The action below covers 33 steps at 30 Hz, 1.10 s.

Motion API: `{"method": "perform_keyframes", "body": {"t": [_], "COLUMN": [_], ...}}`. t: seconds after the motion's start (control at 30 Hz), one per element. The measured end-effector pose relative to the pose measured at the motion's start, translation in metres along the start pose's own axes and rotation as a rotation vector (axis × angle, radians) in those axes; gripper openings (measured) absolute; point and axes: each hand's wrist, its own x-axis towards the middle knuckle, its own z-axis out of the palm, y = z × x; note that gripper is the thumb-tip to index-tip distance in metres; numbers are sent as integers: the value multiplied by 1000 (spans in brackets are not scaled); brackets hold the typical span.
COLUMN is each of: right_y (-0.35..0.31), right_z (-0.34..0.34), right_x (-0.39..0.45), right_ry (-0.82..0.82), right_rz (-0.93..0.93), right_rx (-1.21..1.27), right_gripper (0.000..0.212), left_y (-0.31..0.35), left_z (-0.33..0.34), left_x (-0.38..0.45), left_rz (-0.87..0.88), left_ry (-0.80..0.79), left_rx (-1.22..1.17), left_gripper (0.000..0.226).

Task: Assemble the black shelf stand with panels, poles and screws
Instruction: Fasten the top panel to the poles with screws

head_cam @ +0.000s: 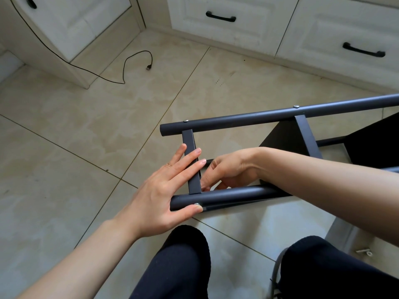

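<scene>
Nearest the camera are the person's two knees in black trousers (183, 266), kneeling on the glossy beige tiled floor (64, 137). Just beyond them the left hand (166, 190) lies flat and straight-fingered, its thumb pressed by a silver screw head (197, 204) on the near round black metal pole (226, 196), its fingers spread over the short flat black crossbar (191, 152). The right hand (226, 169) is curled just right of that crossbar, fingertips tucked into its joint with the near pole; whether it pinches a screw I cannot tell. The black shelf stand lies on its side, poles running left to right, so the joint sits between both hands, the left nearer. Further off run the far black pole (280, 114) and black panel (285, 137), then a loose black cable (129, 61) and white cabinet drawers (226, 18).
</scene>
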Motion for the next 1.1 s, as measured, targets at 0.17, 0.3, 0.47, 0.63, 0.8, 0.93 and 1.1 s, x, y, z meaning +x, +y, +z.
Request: {"method": "perform_keyframes", "body": {"t": [0.17, 0.3, 0.47, 0.63, 0.8, 0.93, 1.1], "right_y": [1, -1, 1, -2, 1, 1, 0], "right_z": [3, -1, -1, 2, -5, 3, -2], "right_x": [8, 1, 2, 6, -1, 5, 1], "right_ry": [26, -7, 3, 3, -22, -15, -29], "right_rz": [1, 7, 20, 8, 18, 17, -10], "right_rx": [-9, 5, 8, -7, 31, 52, 61], "right_gripper": [12, 23, 22, 17, 34, 15, 18], "left_y": [0, 0, 0, -1, -1, -1, -1], "left_z": [0, 0, 0, 0, 0, 0, 0], "left_x": [0, 0, 0, 0, 0, 0, 0], "left_rz": [2, -3, -2, -3, -5, -3, -1], "left_ry": [-1, -6, -3, -2, 1, -1, 6], "left_rx": [-1, 1, 2, 1, -9, -5, 11], "left_gripper": [77, 77, 77, 76, 76, 76, 76]}}
